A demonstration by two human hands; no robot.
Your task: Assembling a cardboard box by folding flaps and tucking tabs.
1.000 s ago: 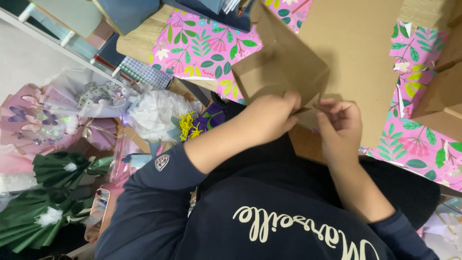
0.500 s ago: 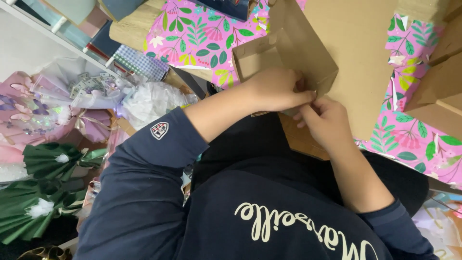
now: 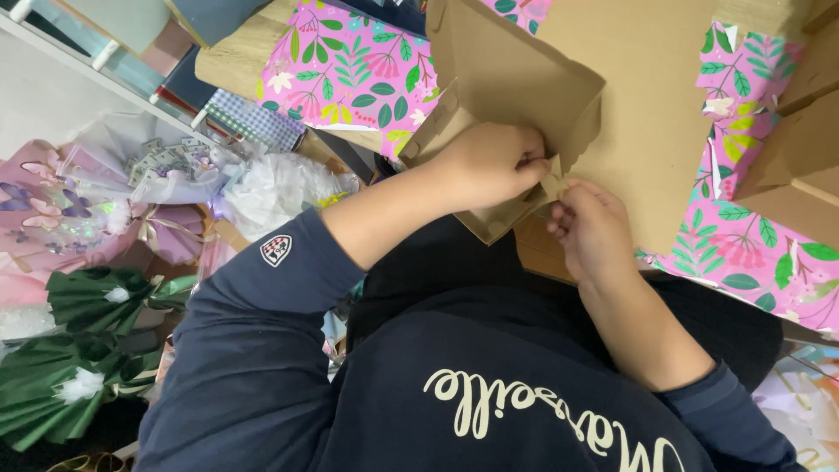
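A brown cardboard box (image 3: 516, 74), partly folded, lies on a table covered with pink floral paper (image 3: 350, 65). My left hand (image 3: 489, 162) grips the box's near corner, fingers curled over the folded flap. My right hand (image 3: 590, 232) pinches a small cardboard tab (image 3: 552, 185) at the same corner, right beside the left hand's fingertips. Both forearms come out of dark blue sleeves below.
A large flat brown cardboard sheet (image 3: 651, 105) lies under the box. Another brown box (image 3: 795, 162) sits at the right. Wrapped bouquets in white and pink (image 3: 131, 192) and green paper fans (image 3: 79, 350) fill the left side below a white shelf (image 3: 79, 61).
The two hands have come together at the box's near corner and shifted slightly right. The view has tilted, so the box sits higher in the frame.
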